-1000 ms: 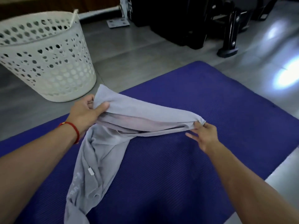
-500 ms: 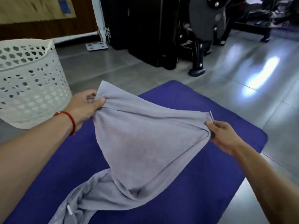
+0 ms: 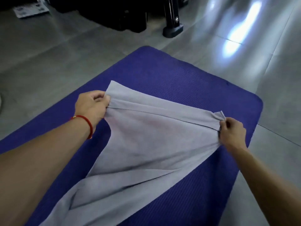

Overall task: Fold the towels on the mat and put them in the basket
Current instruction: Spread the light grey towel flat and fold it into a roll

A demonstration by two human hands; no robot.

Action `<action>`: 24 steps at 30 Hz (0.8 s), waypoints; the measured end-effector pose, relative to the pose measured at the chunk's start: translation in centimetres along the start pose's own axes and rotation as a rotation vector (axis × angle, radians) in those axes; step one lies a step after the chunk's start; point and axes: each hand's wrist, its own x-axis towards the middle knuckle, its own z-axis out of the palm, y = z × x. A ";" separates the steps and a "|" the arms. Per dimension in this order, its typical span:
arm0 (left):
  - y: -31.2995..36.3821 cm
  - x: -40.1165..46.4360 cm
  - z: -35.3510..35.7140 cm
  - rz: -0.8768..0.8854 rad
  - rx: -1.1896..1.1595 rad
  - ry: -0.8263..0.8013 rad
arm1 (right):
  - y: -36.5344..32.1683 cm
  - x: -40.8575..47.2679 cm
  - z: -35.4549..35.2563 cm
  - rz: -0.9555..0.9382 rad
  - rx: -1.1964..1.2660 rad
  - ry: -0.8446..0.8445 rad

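A grey towel point(image 3: 146, 147) is stretched above the purple mat point(image 3: 171, 75). My left hand point(image 3: 92, 106), with a red string on its wrist, grips the towel's far left corner. My right hand point(image 3: 232, 134) pinches the opposite corner at the right. The upper edge runs taut between both hands. The towel's lower part trails in folds down to the mat at the bottom left. Only a white sliver shows at the far left edge where the basket would be; the basket itself is outside the view.
Grey tiled floor point(image 3: 57, 62) surrounds the mat. Black gym equipment point(image 3: 114, 15) and a stand foot point(image 3: 173, 30) sit beyond the mat's far end. A white sheet point(image 3: 31, 9) lies on the floor at top left. Glare patches mark the floor at right.
My hands have drawn apart and spread the towel wide over the mat. The view has swung right and down, and the basket has left the frame.
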 end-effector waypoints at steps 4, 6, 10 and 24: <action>-0.4 3.0 5.9 0.059 0.191 0.089 | 2.9 2.6 2.1 -0.095 -0.198 0.129; 0.1 5.2 8.0 0.079 0.291 0.098 | 4.1 3.3 3.2 -0.102 -0.226 0.196; 1.7 10.9 11.3 0.054 0.407 0.150 | 4.6 4.1 3.9 -0.043 -0.104 0.255; 5.6 16.6 22.7 -0.104 0.897 -0.453 | 4.2 5.9 3.3 -0.013 -0.094 0.131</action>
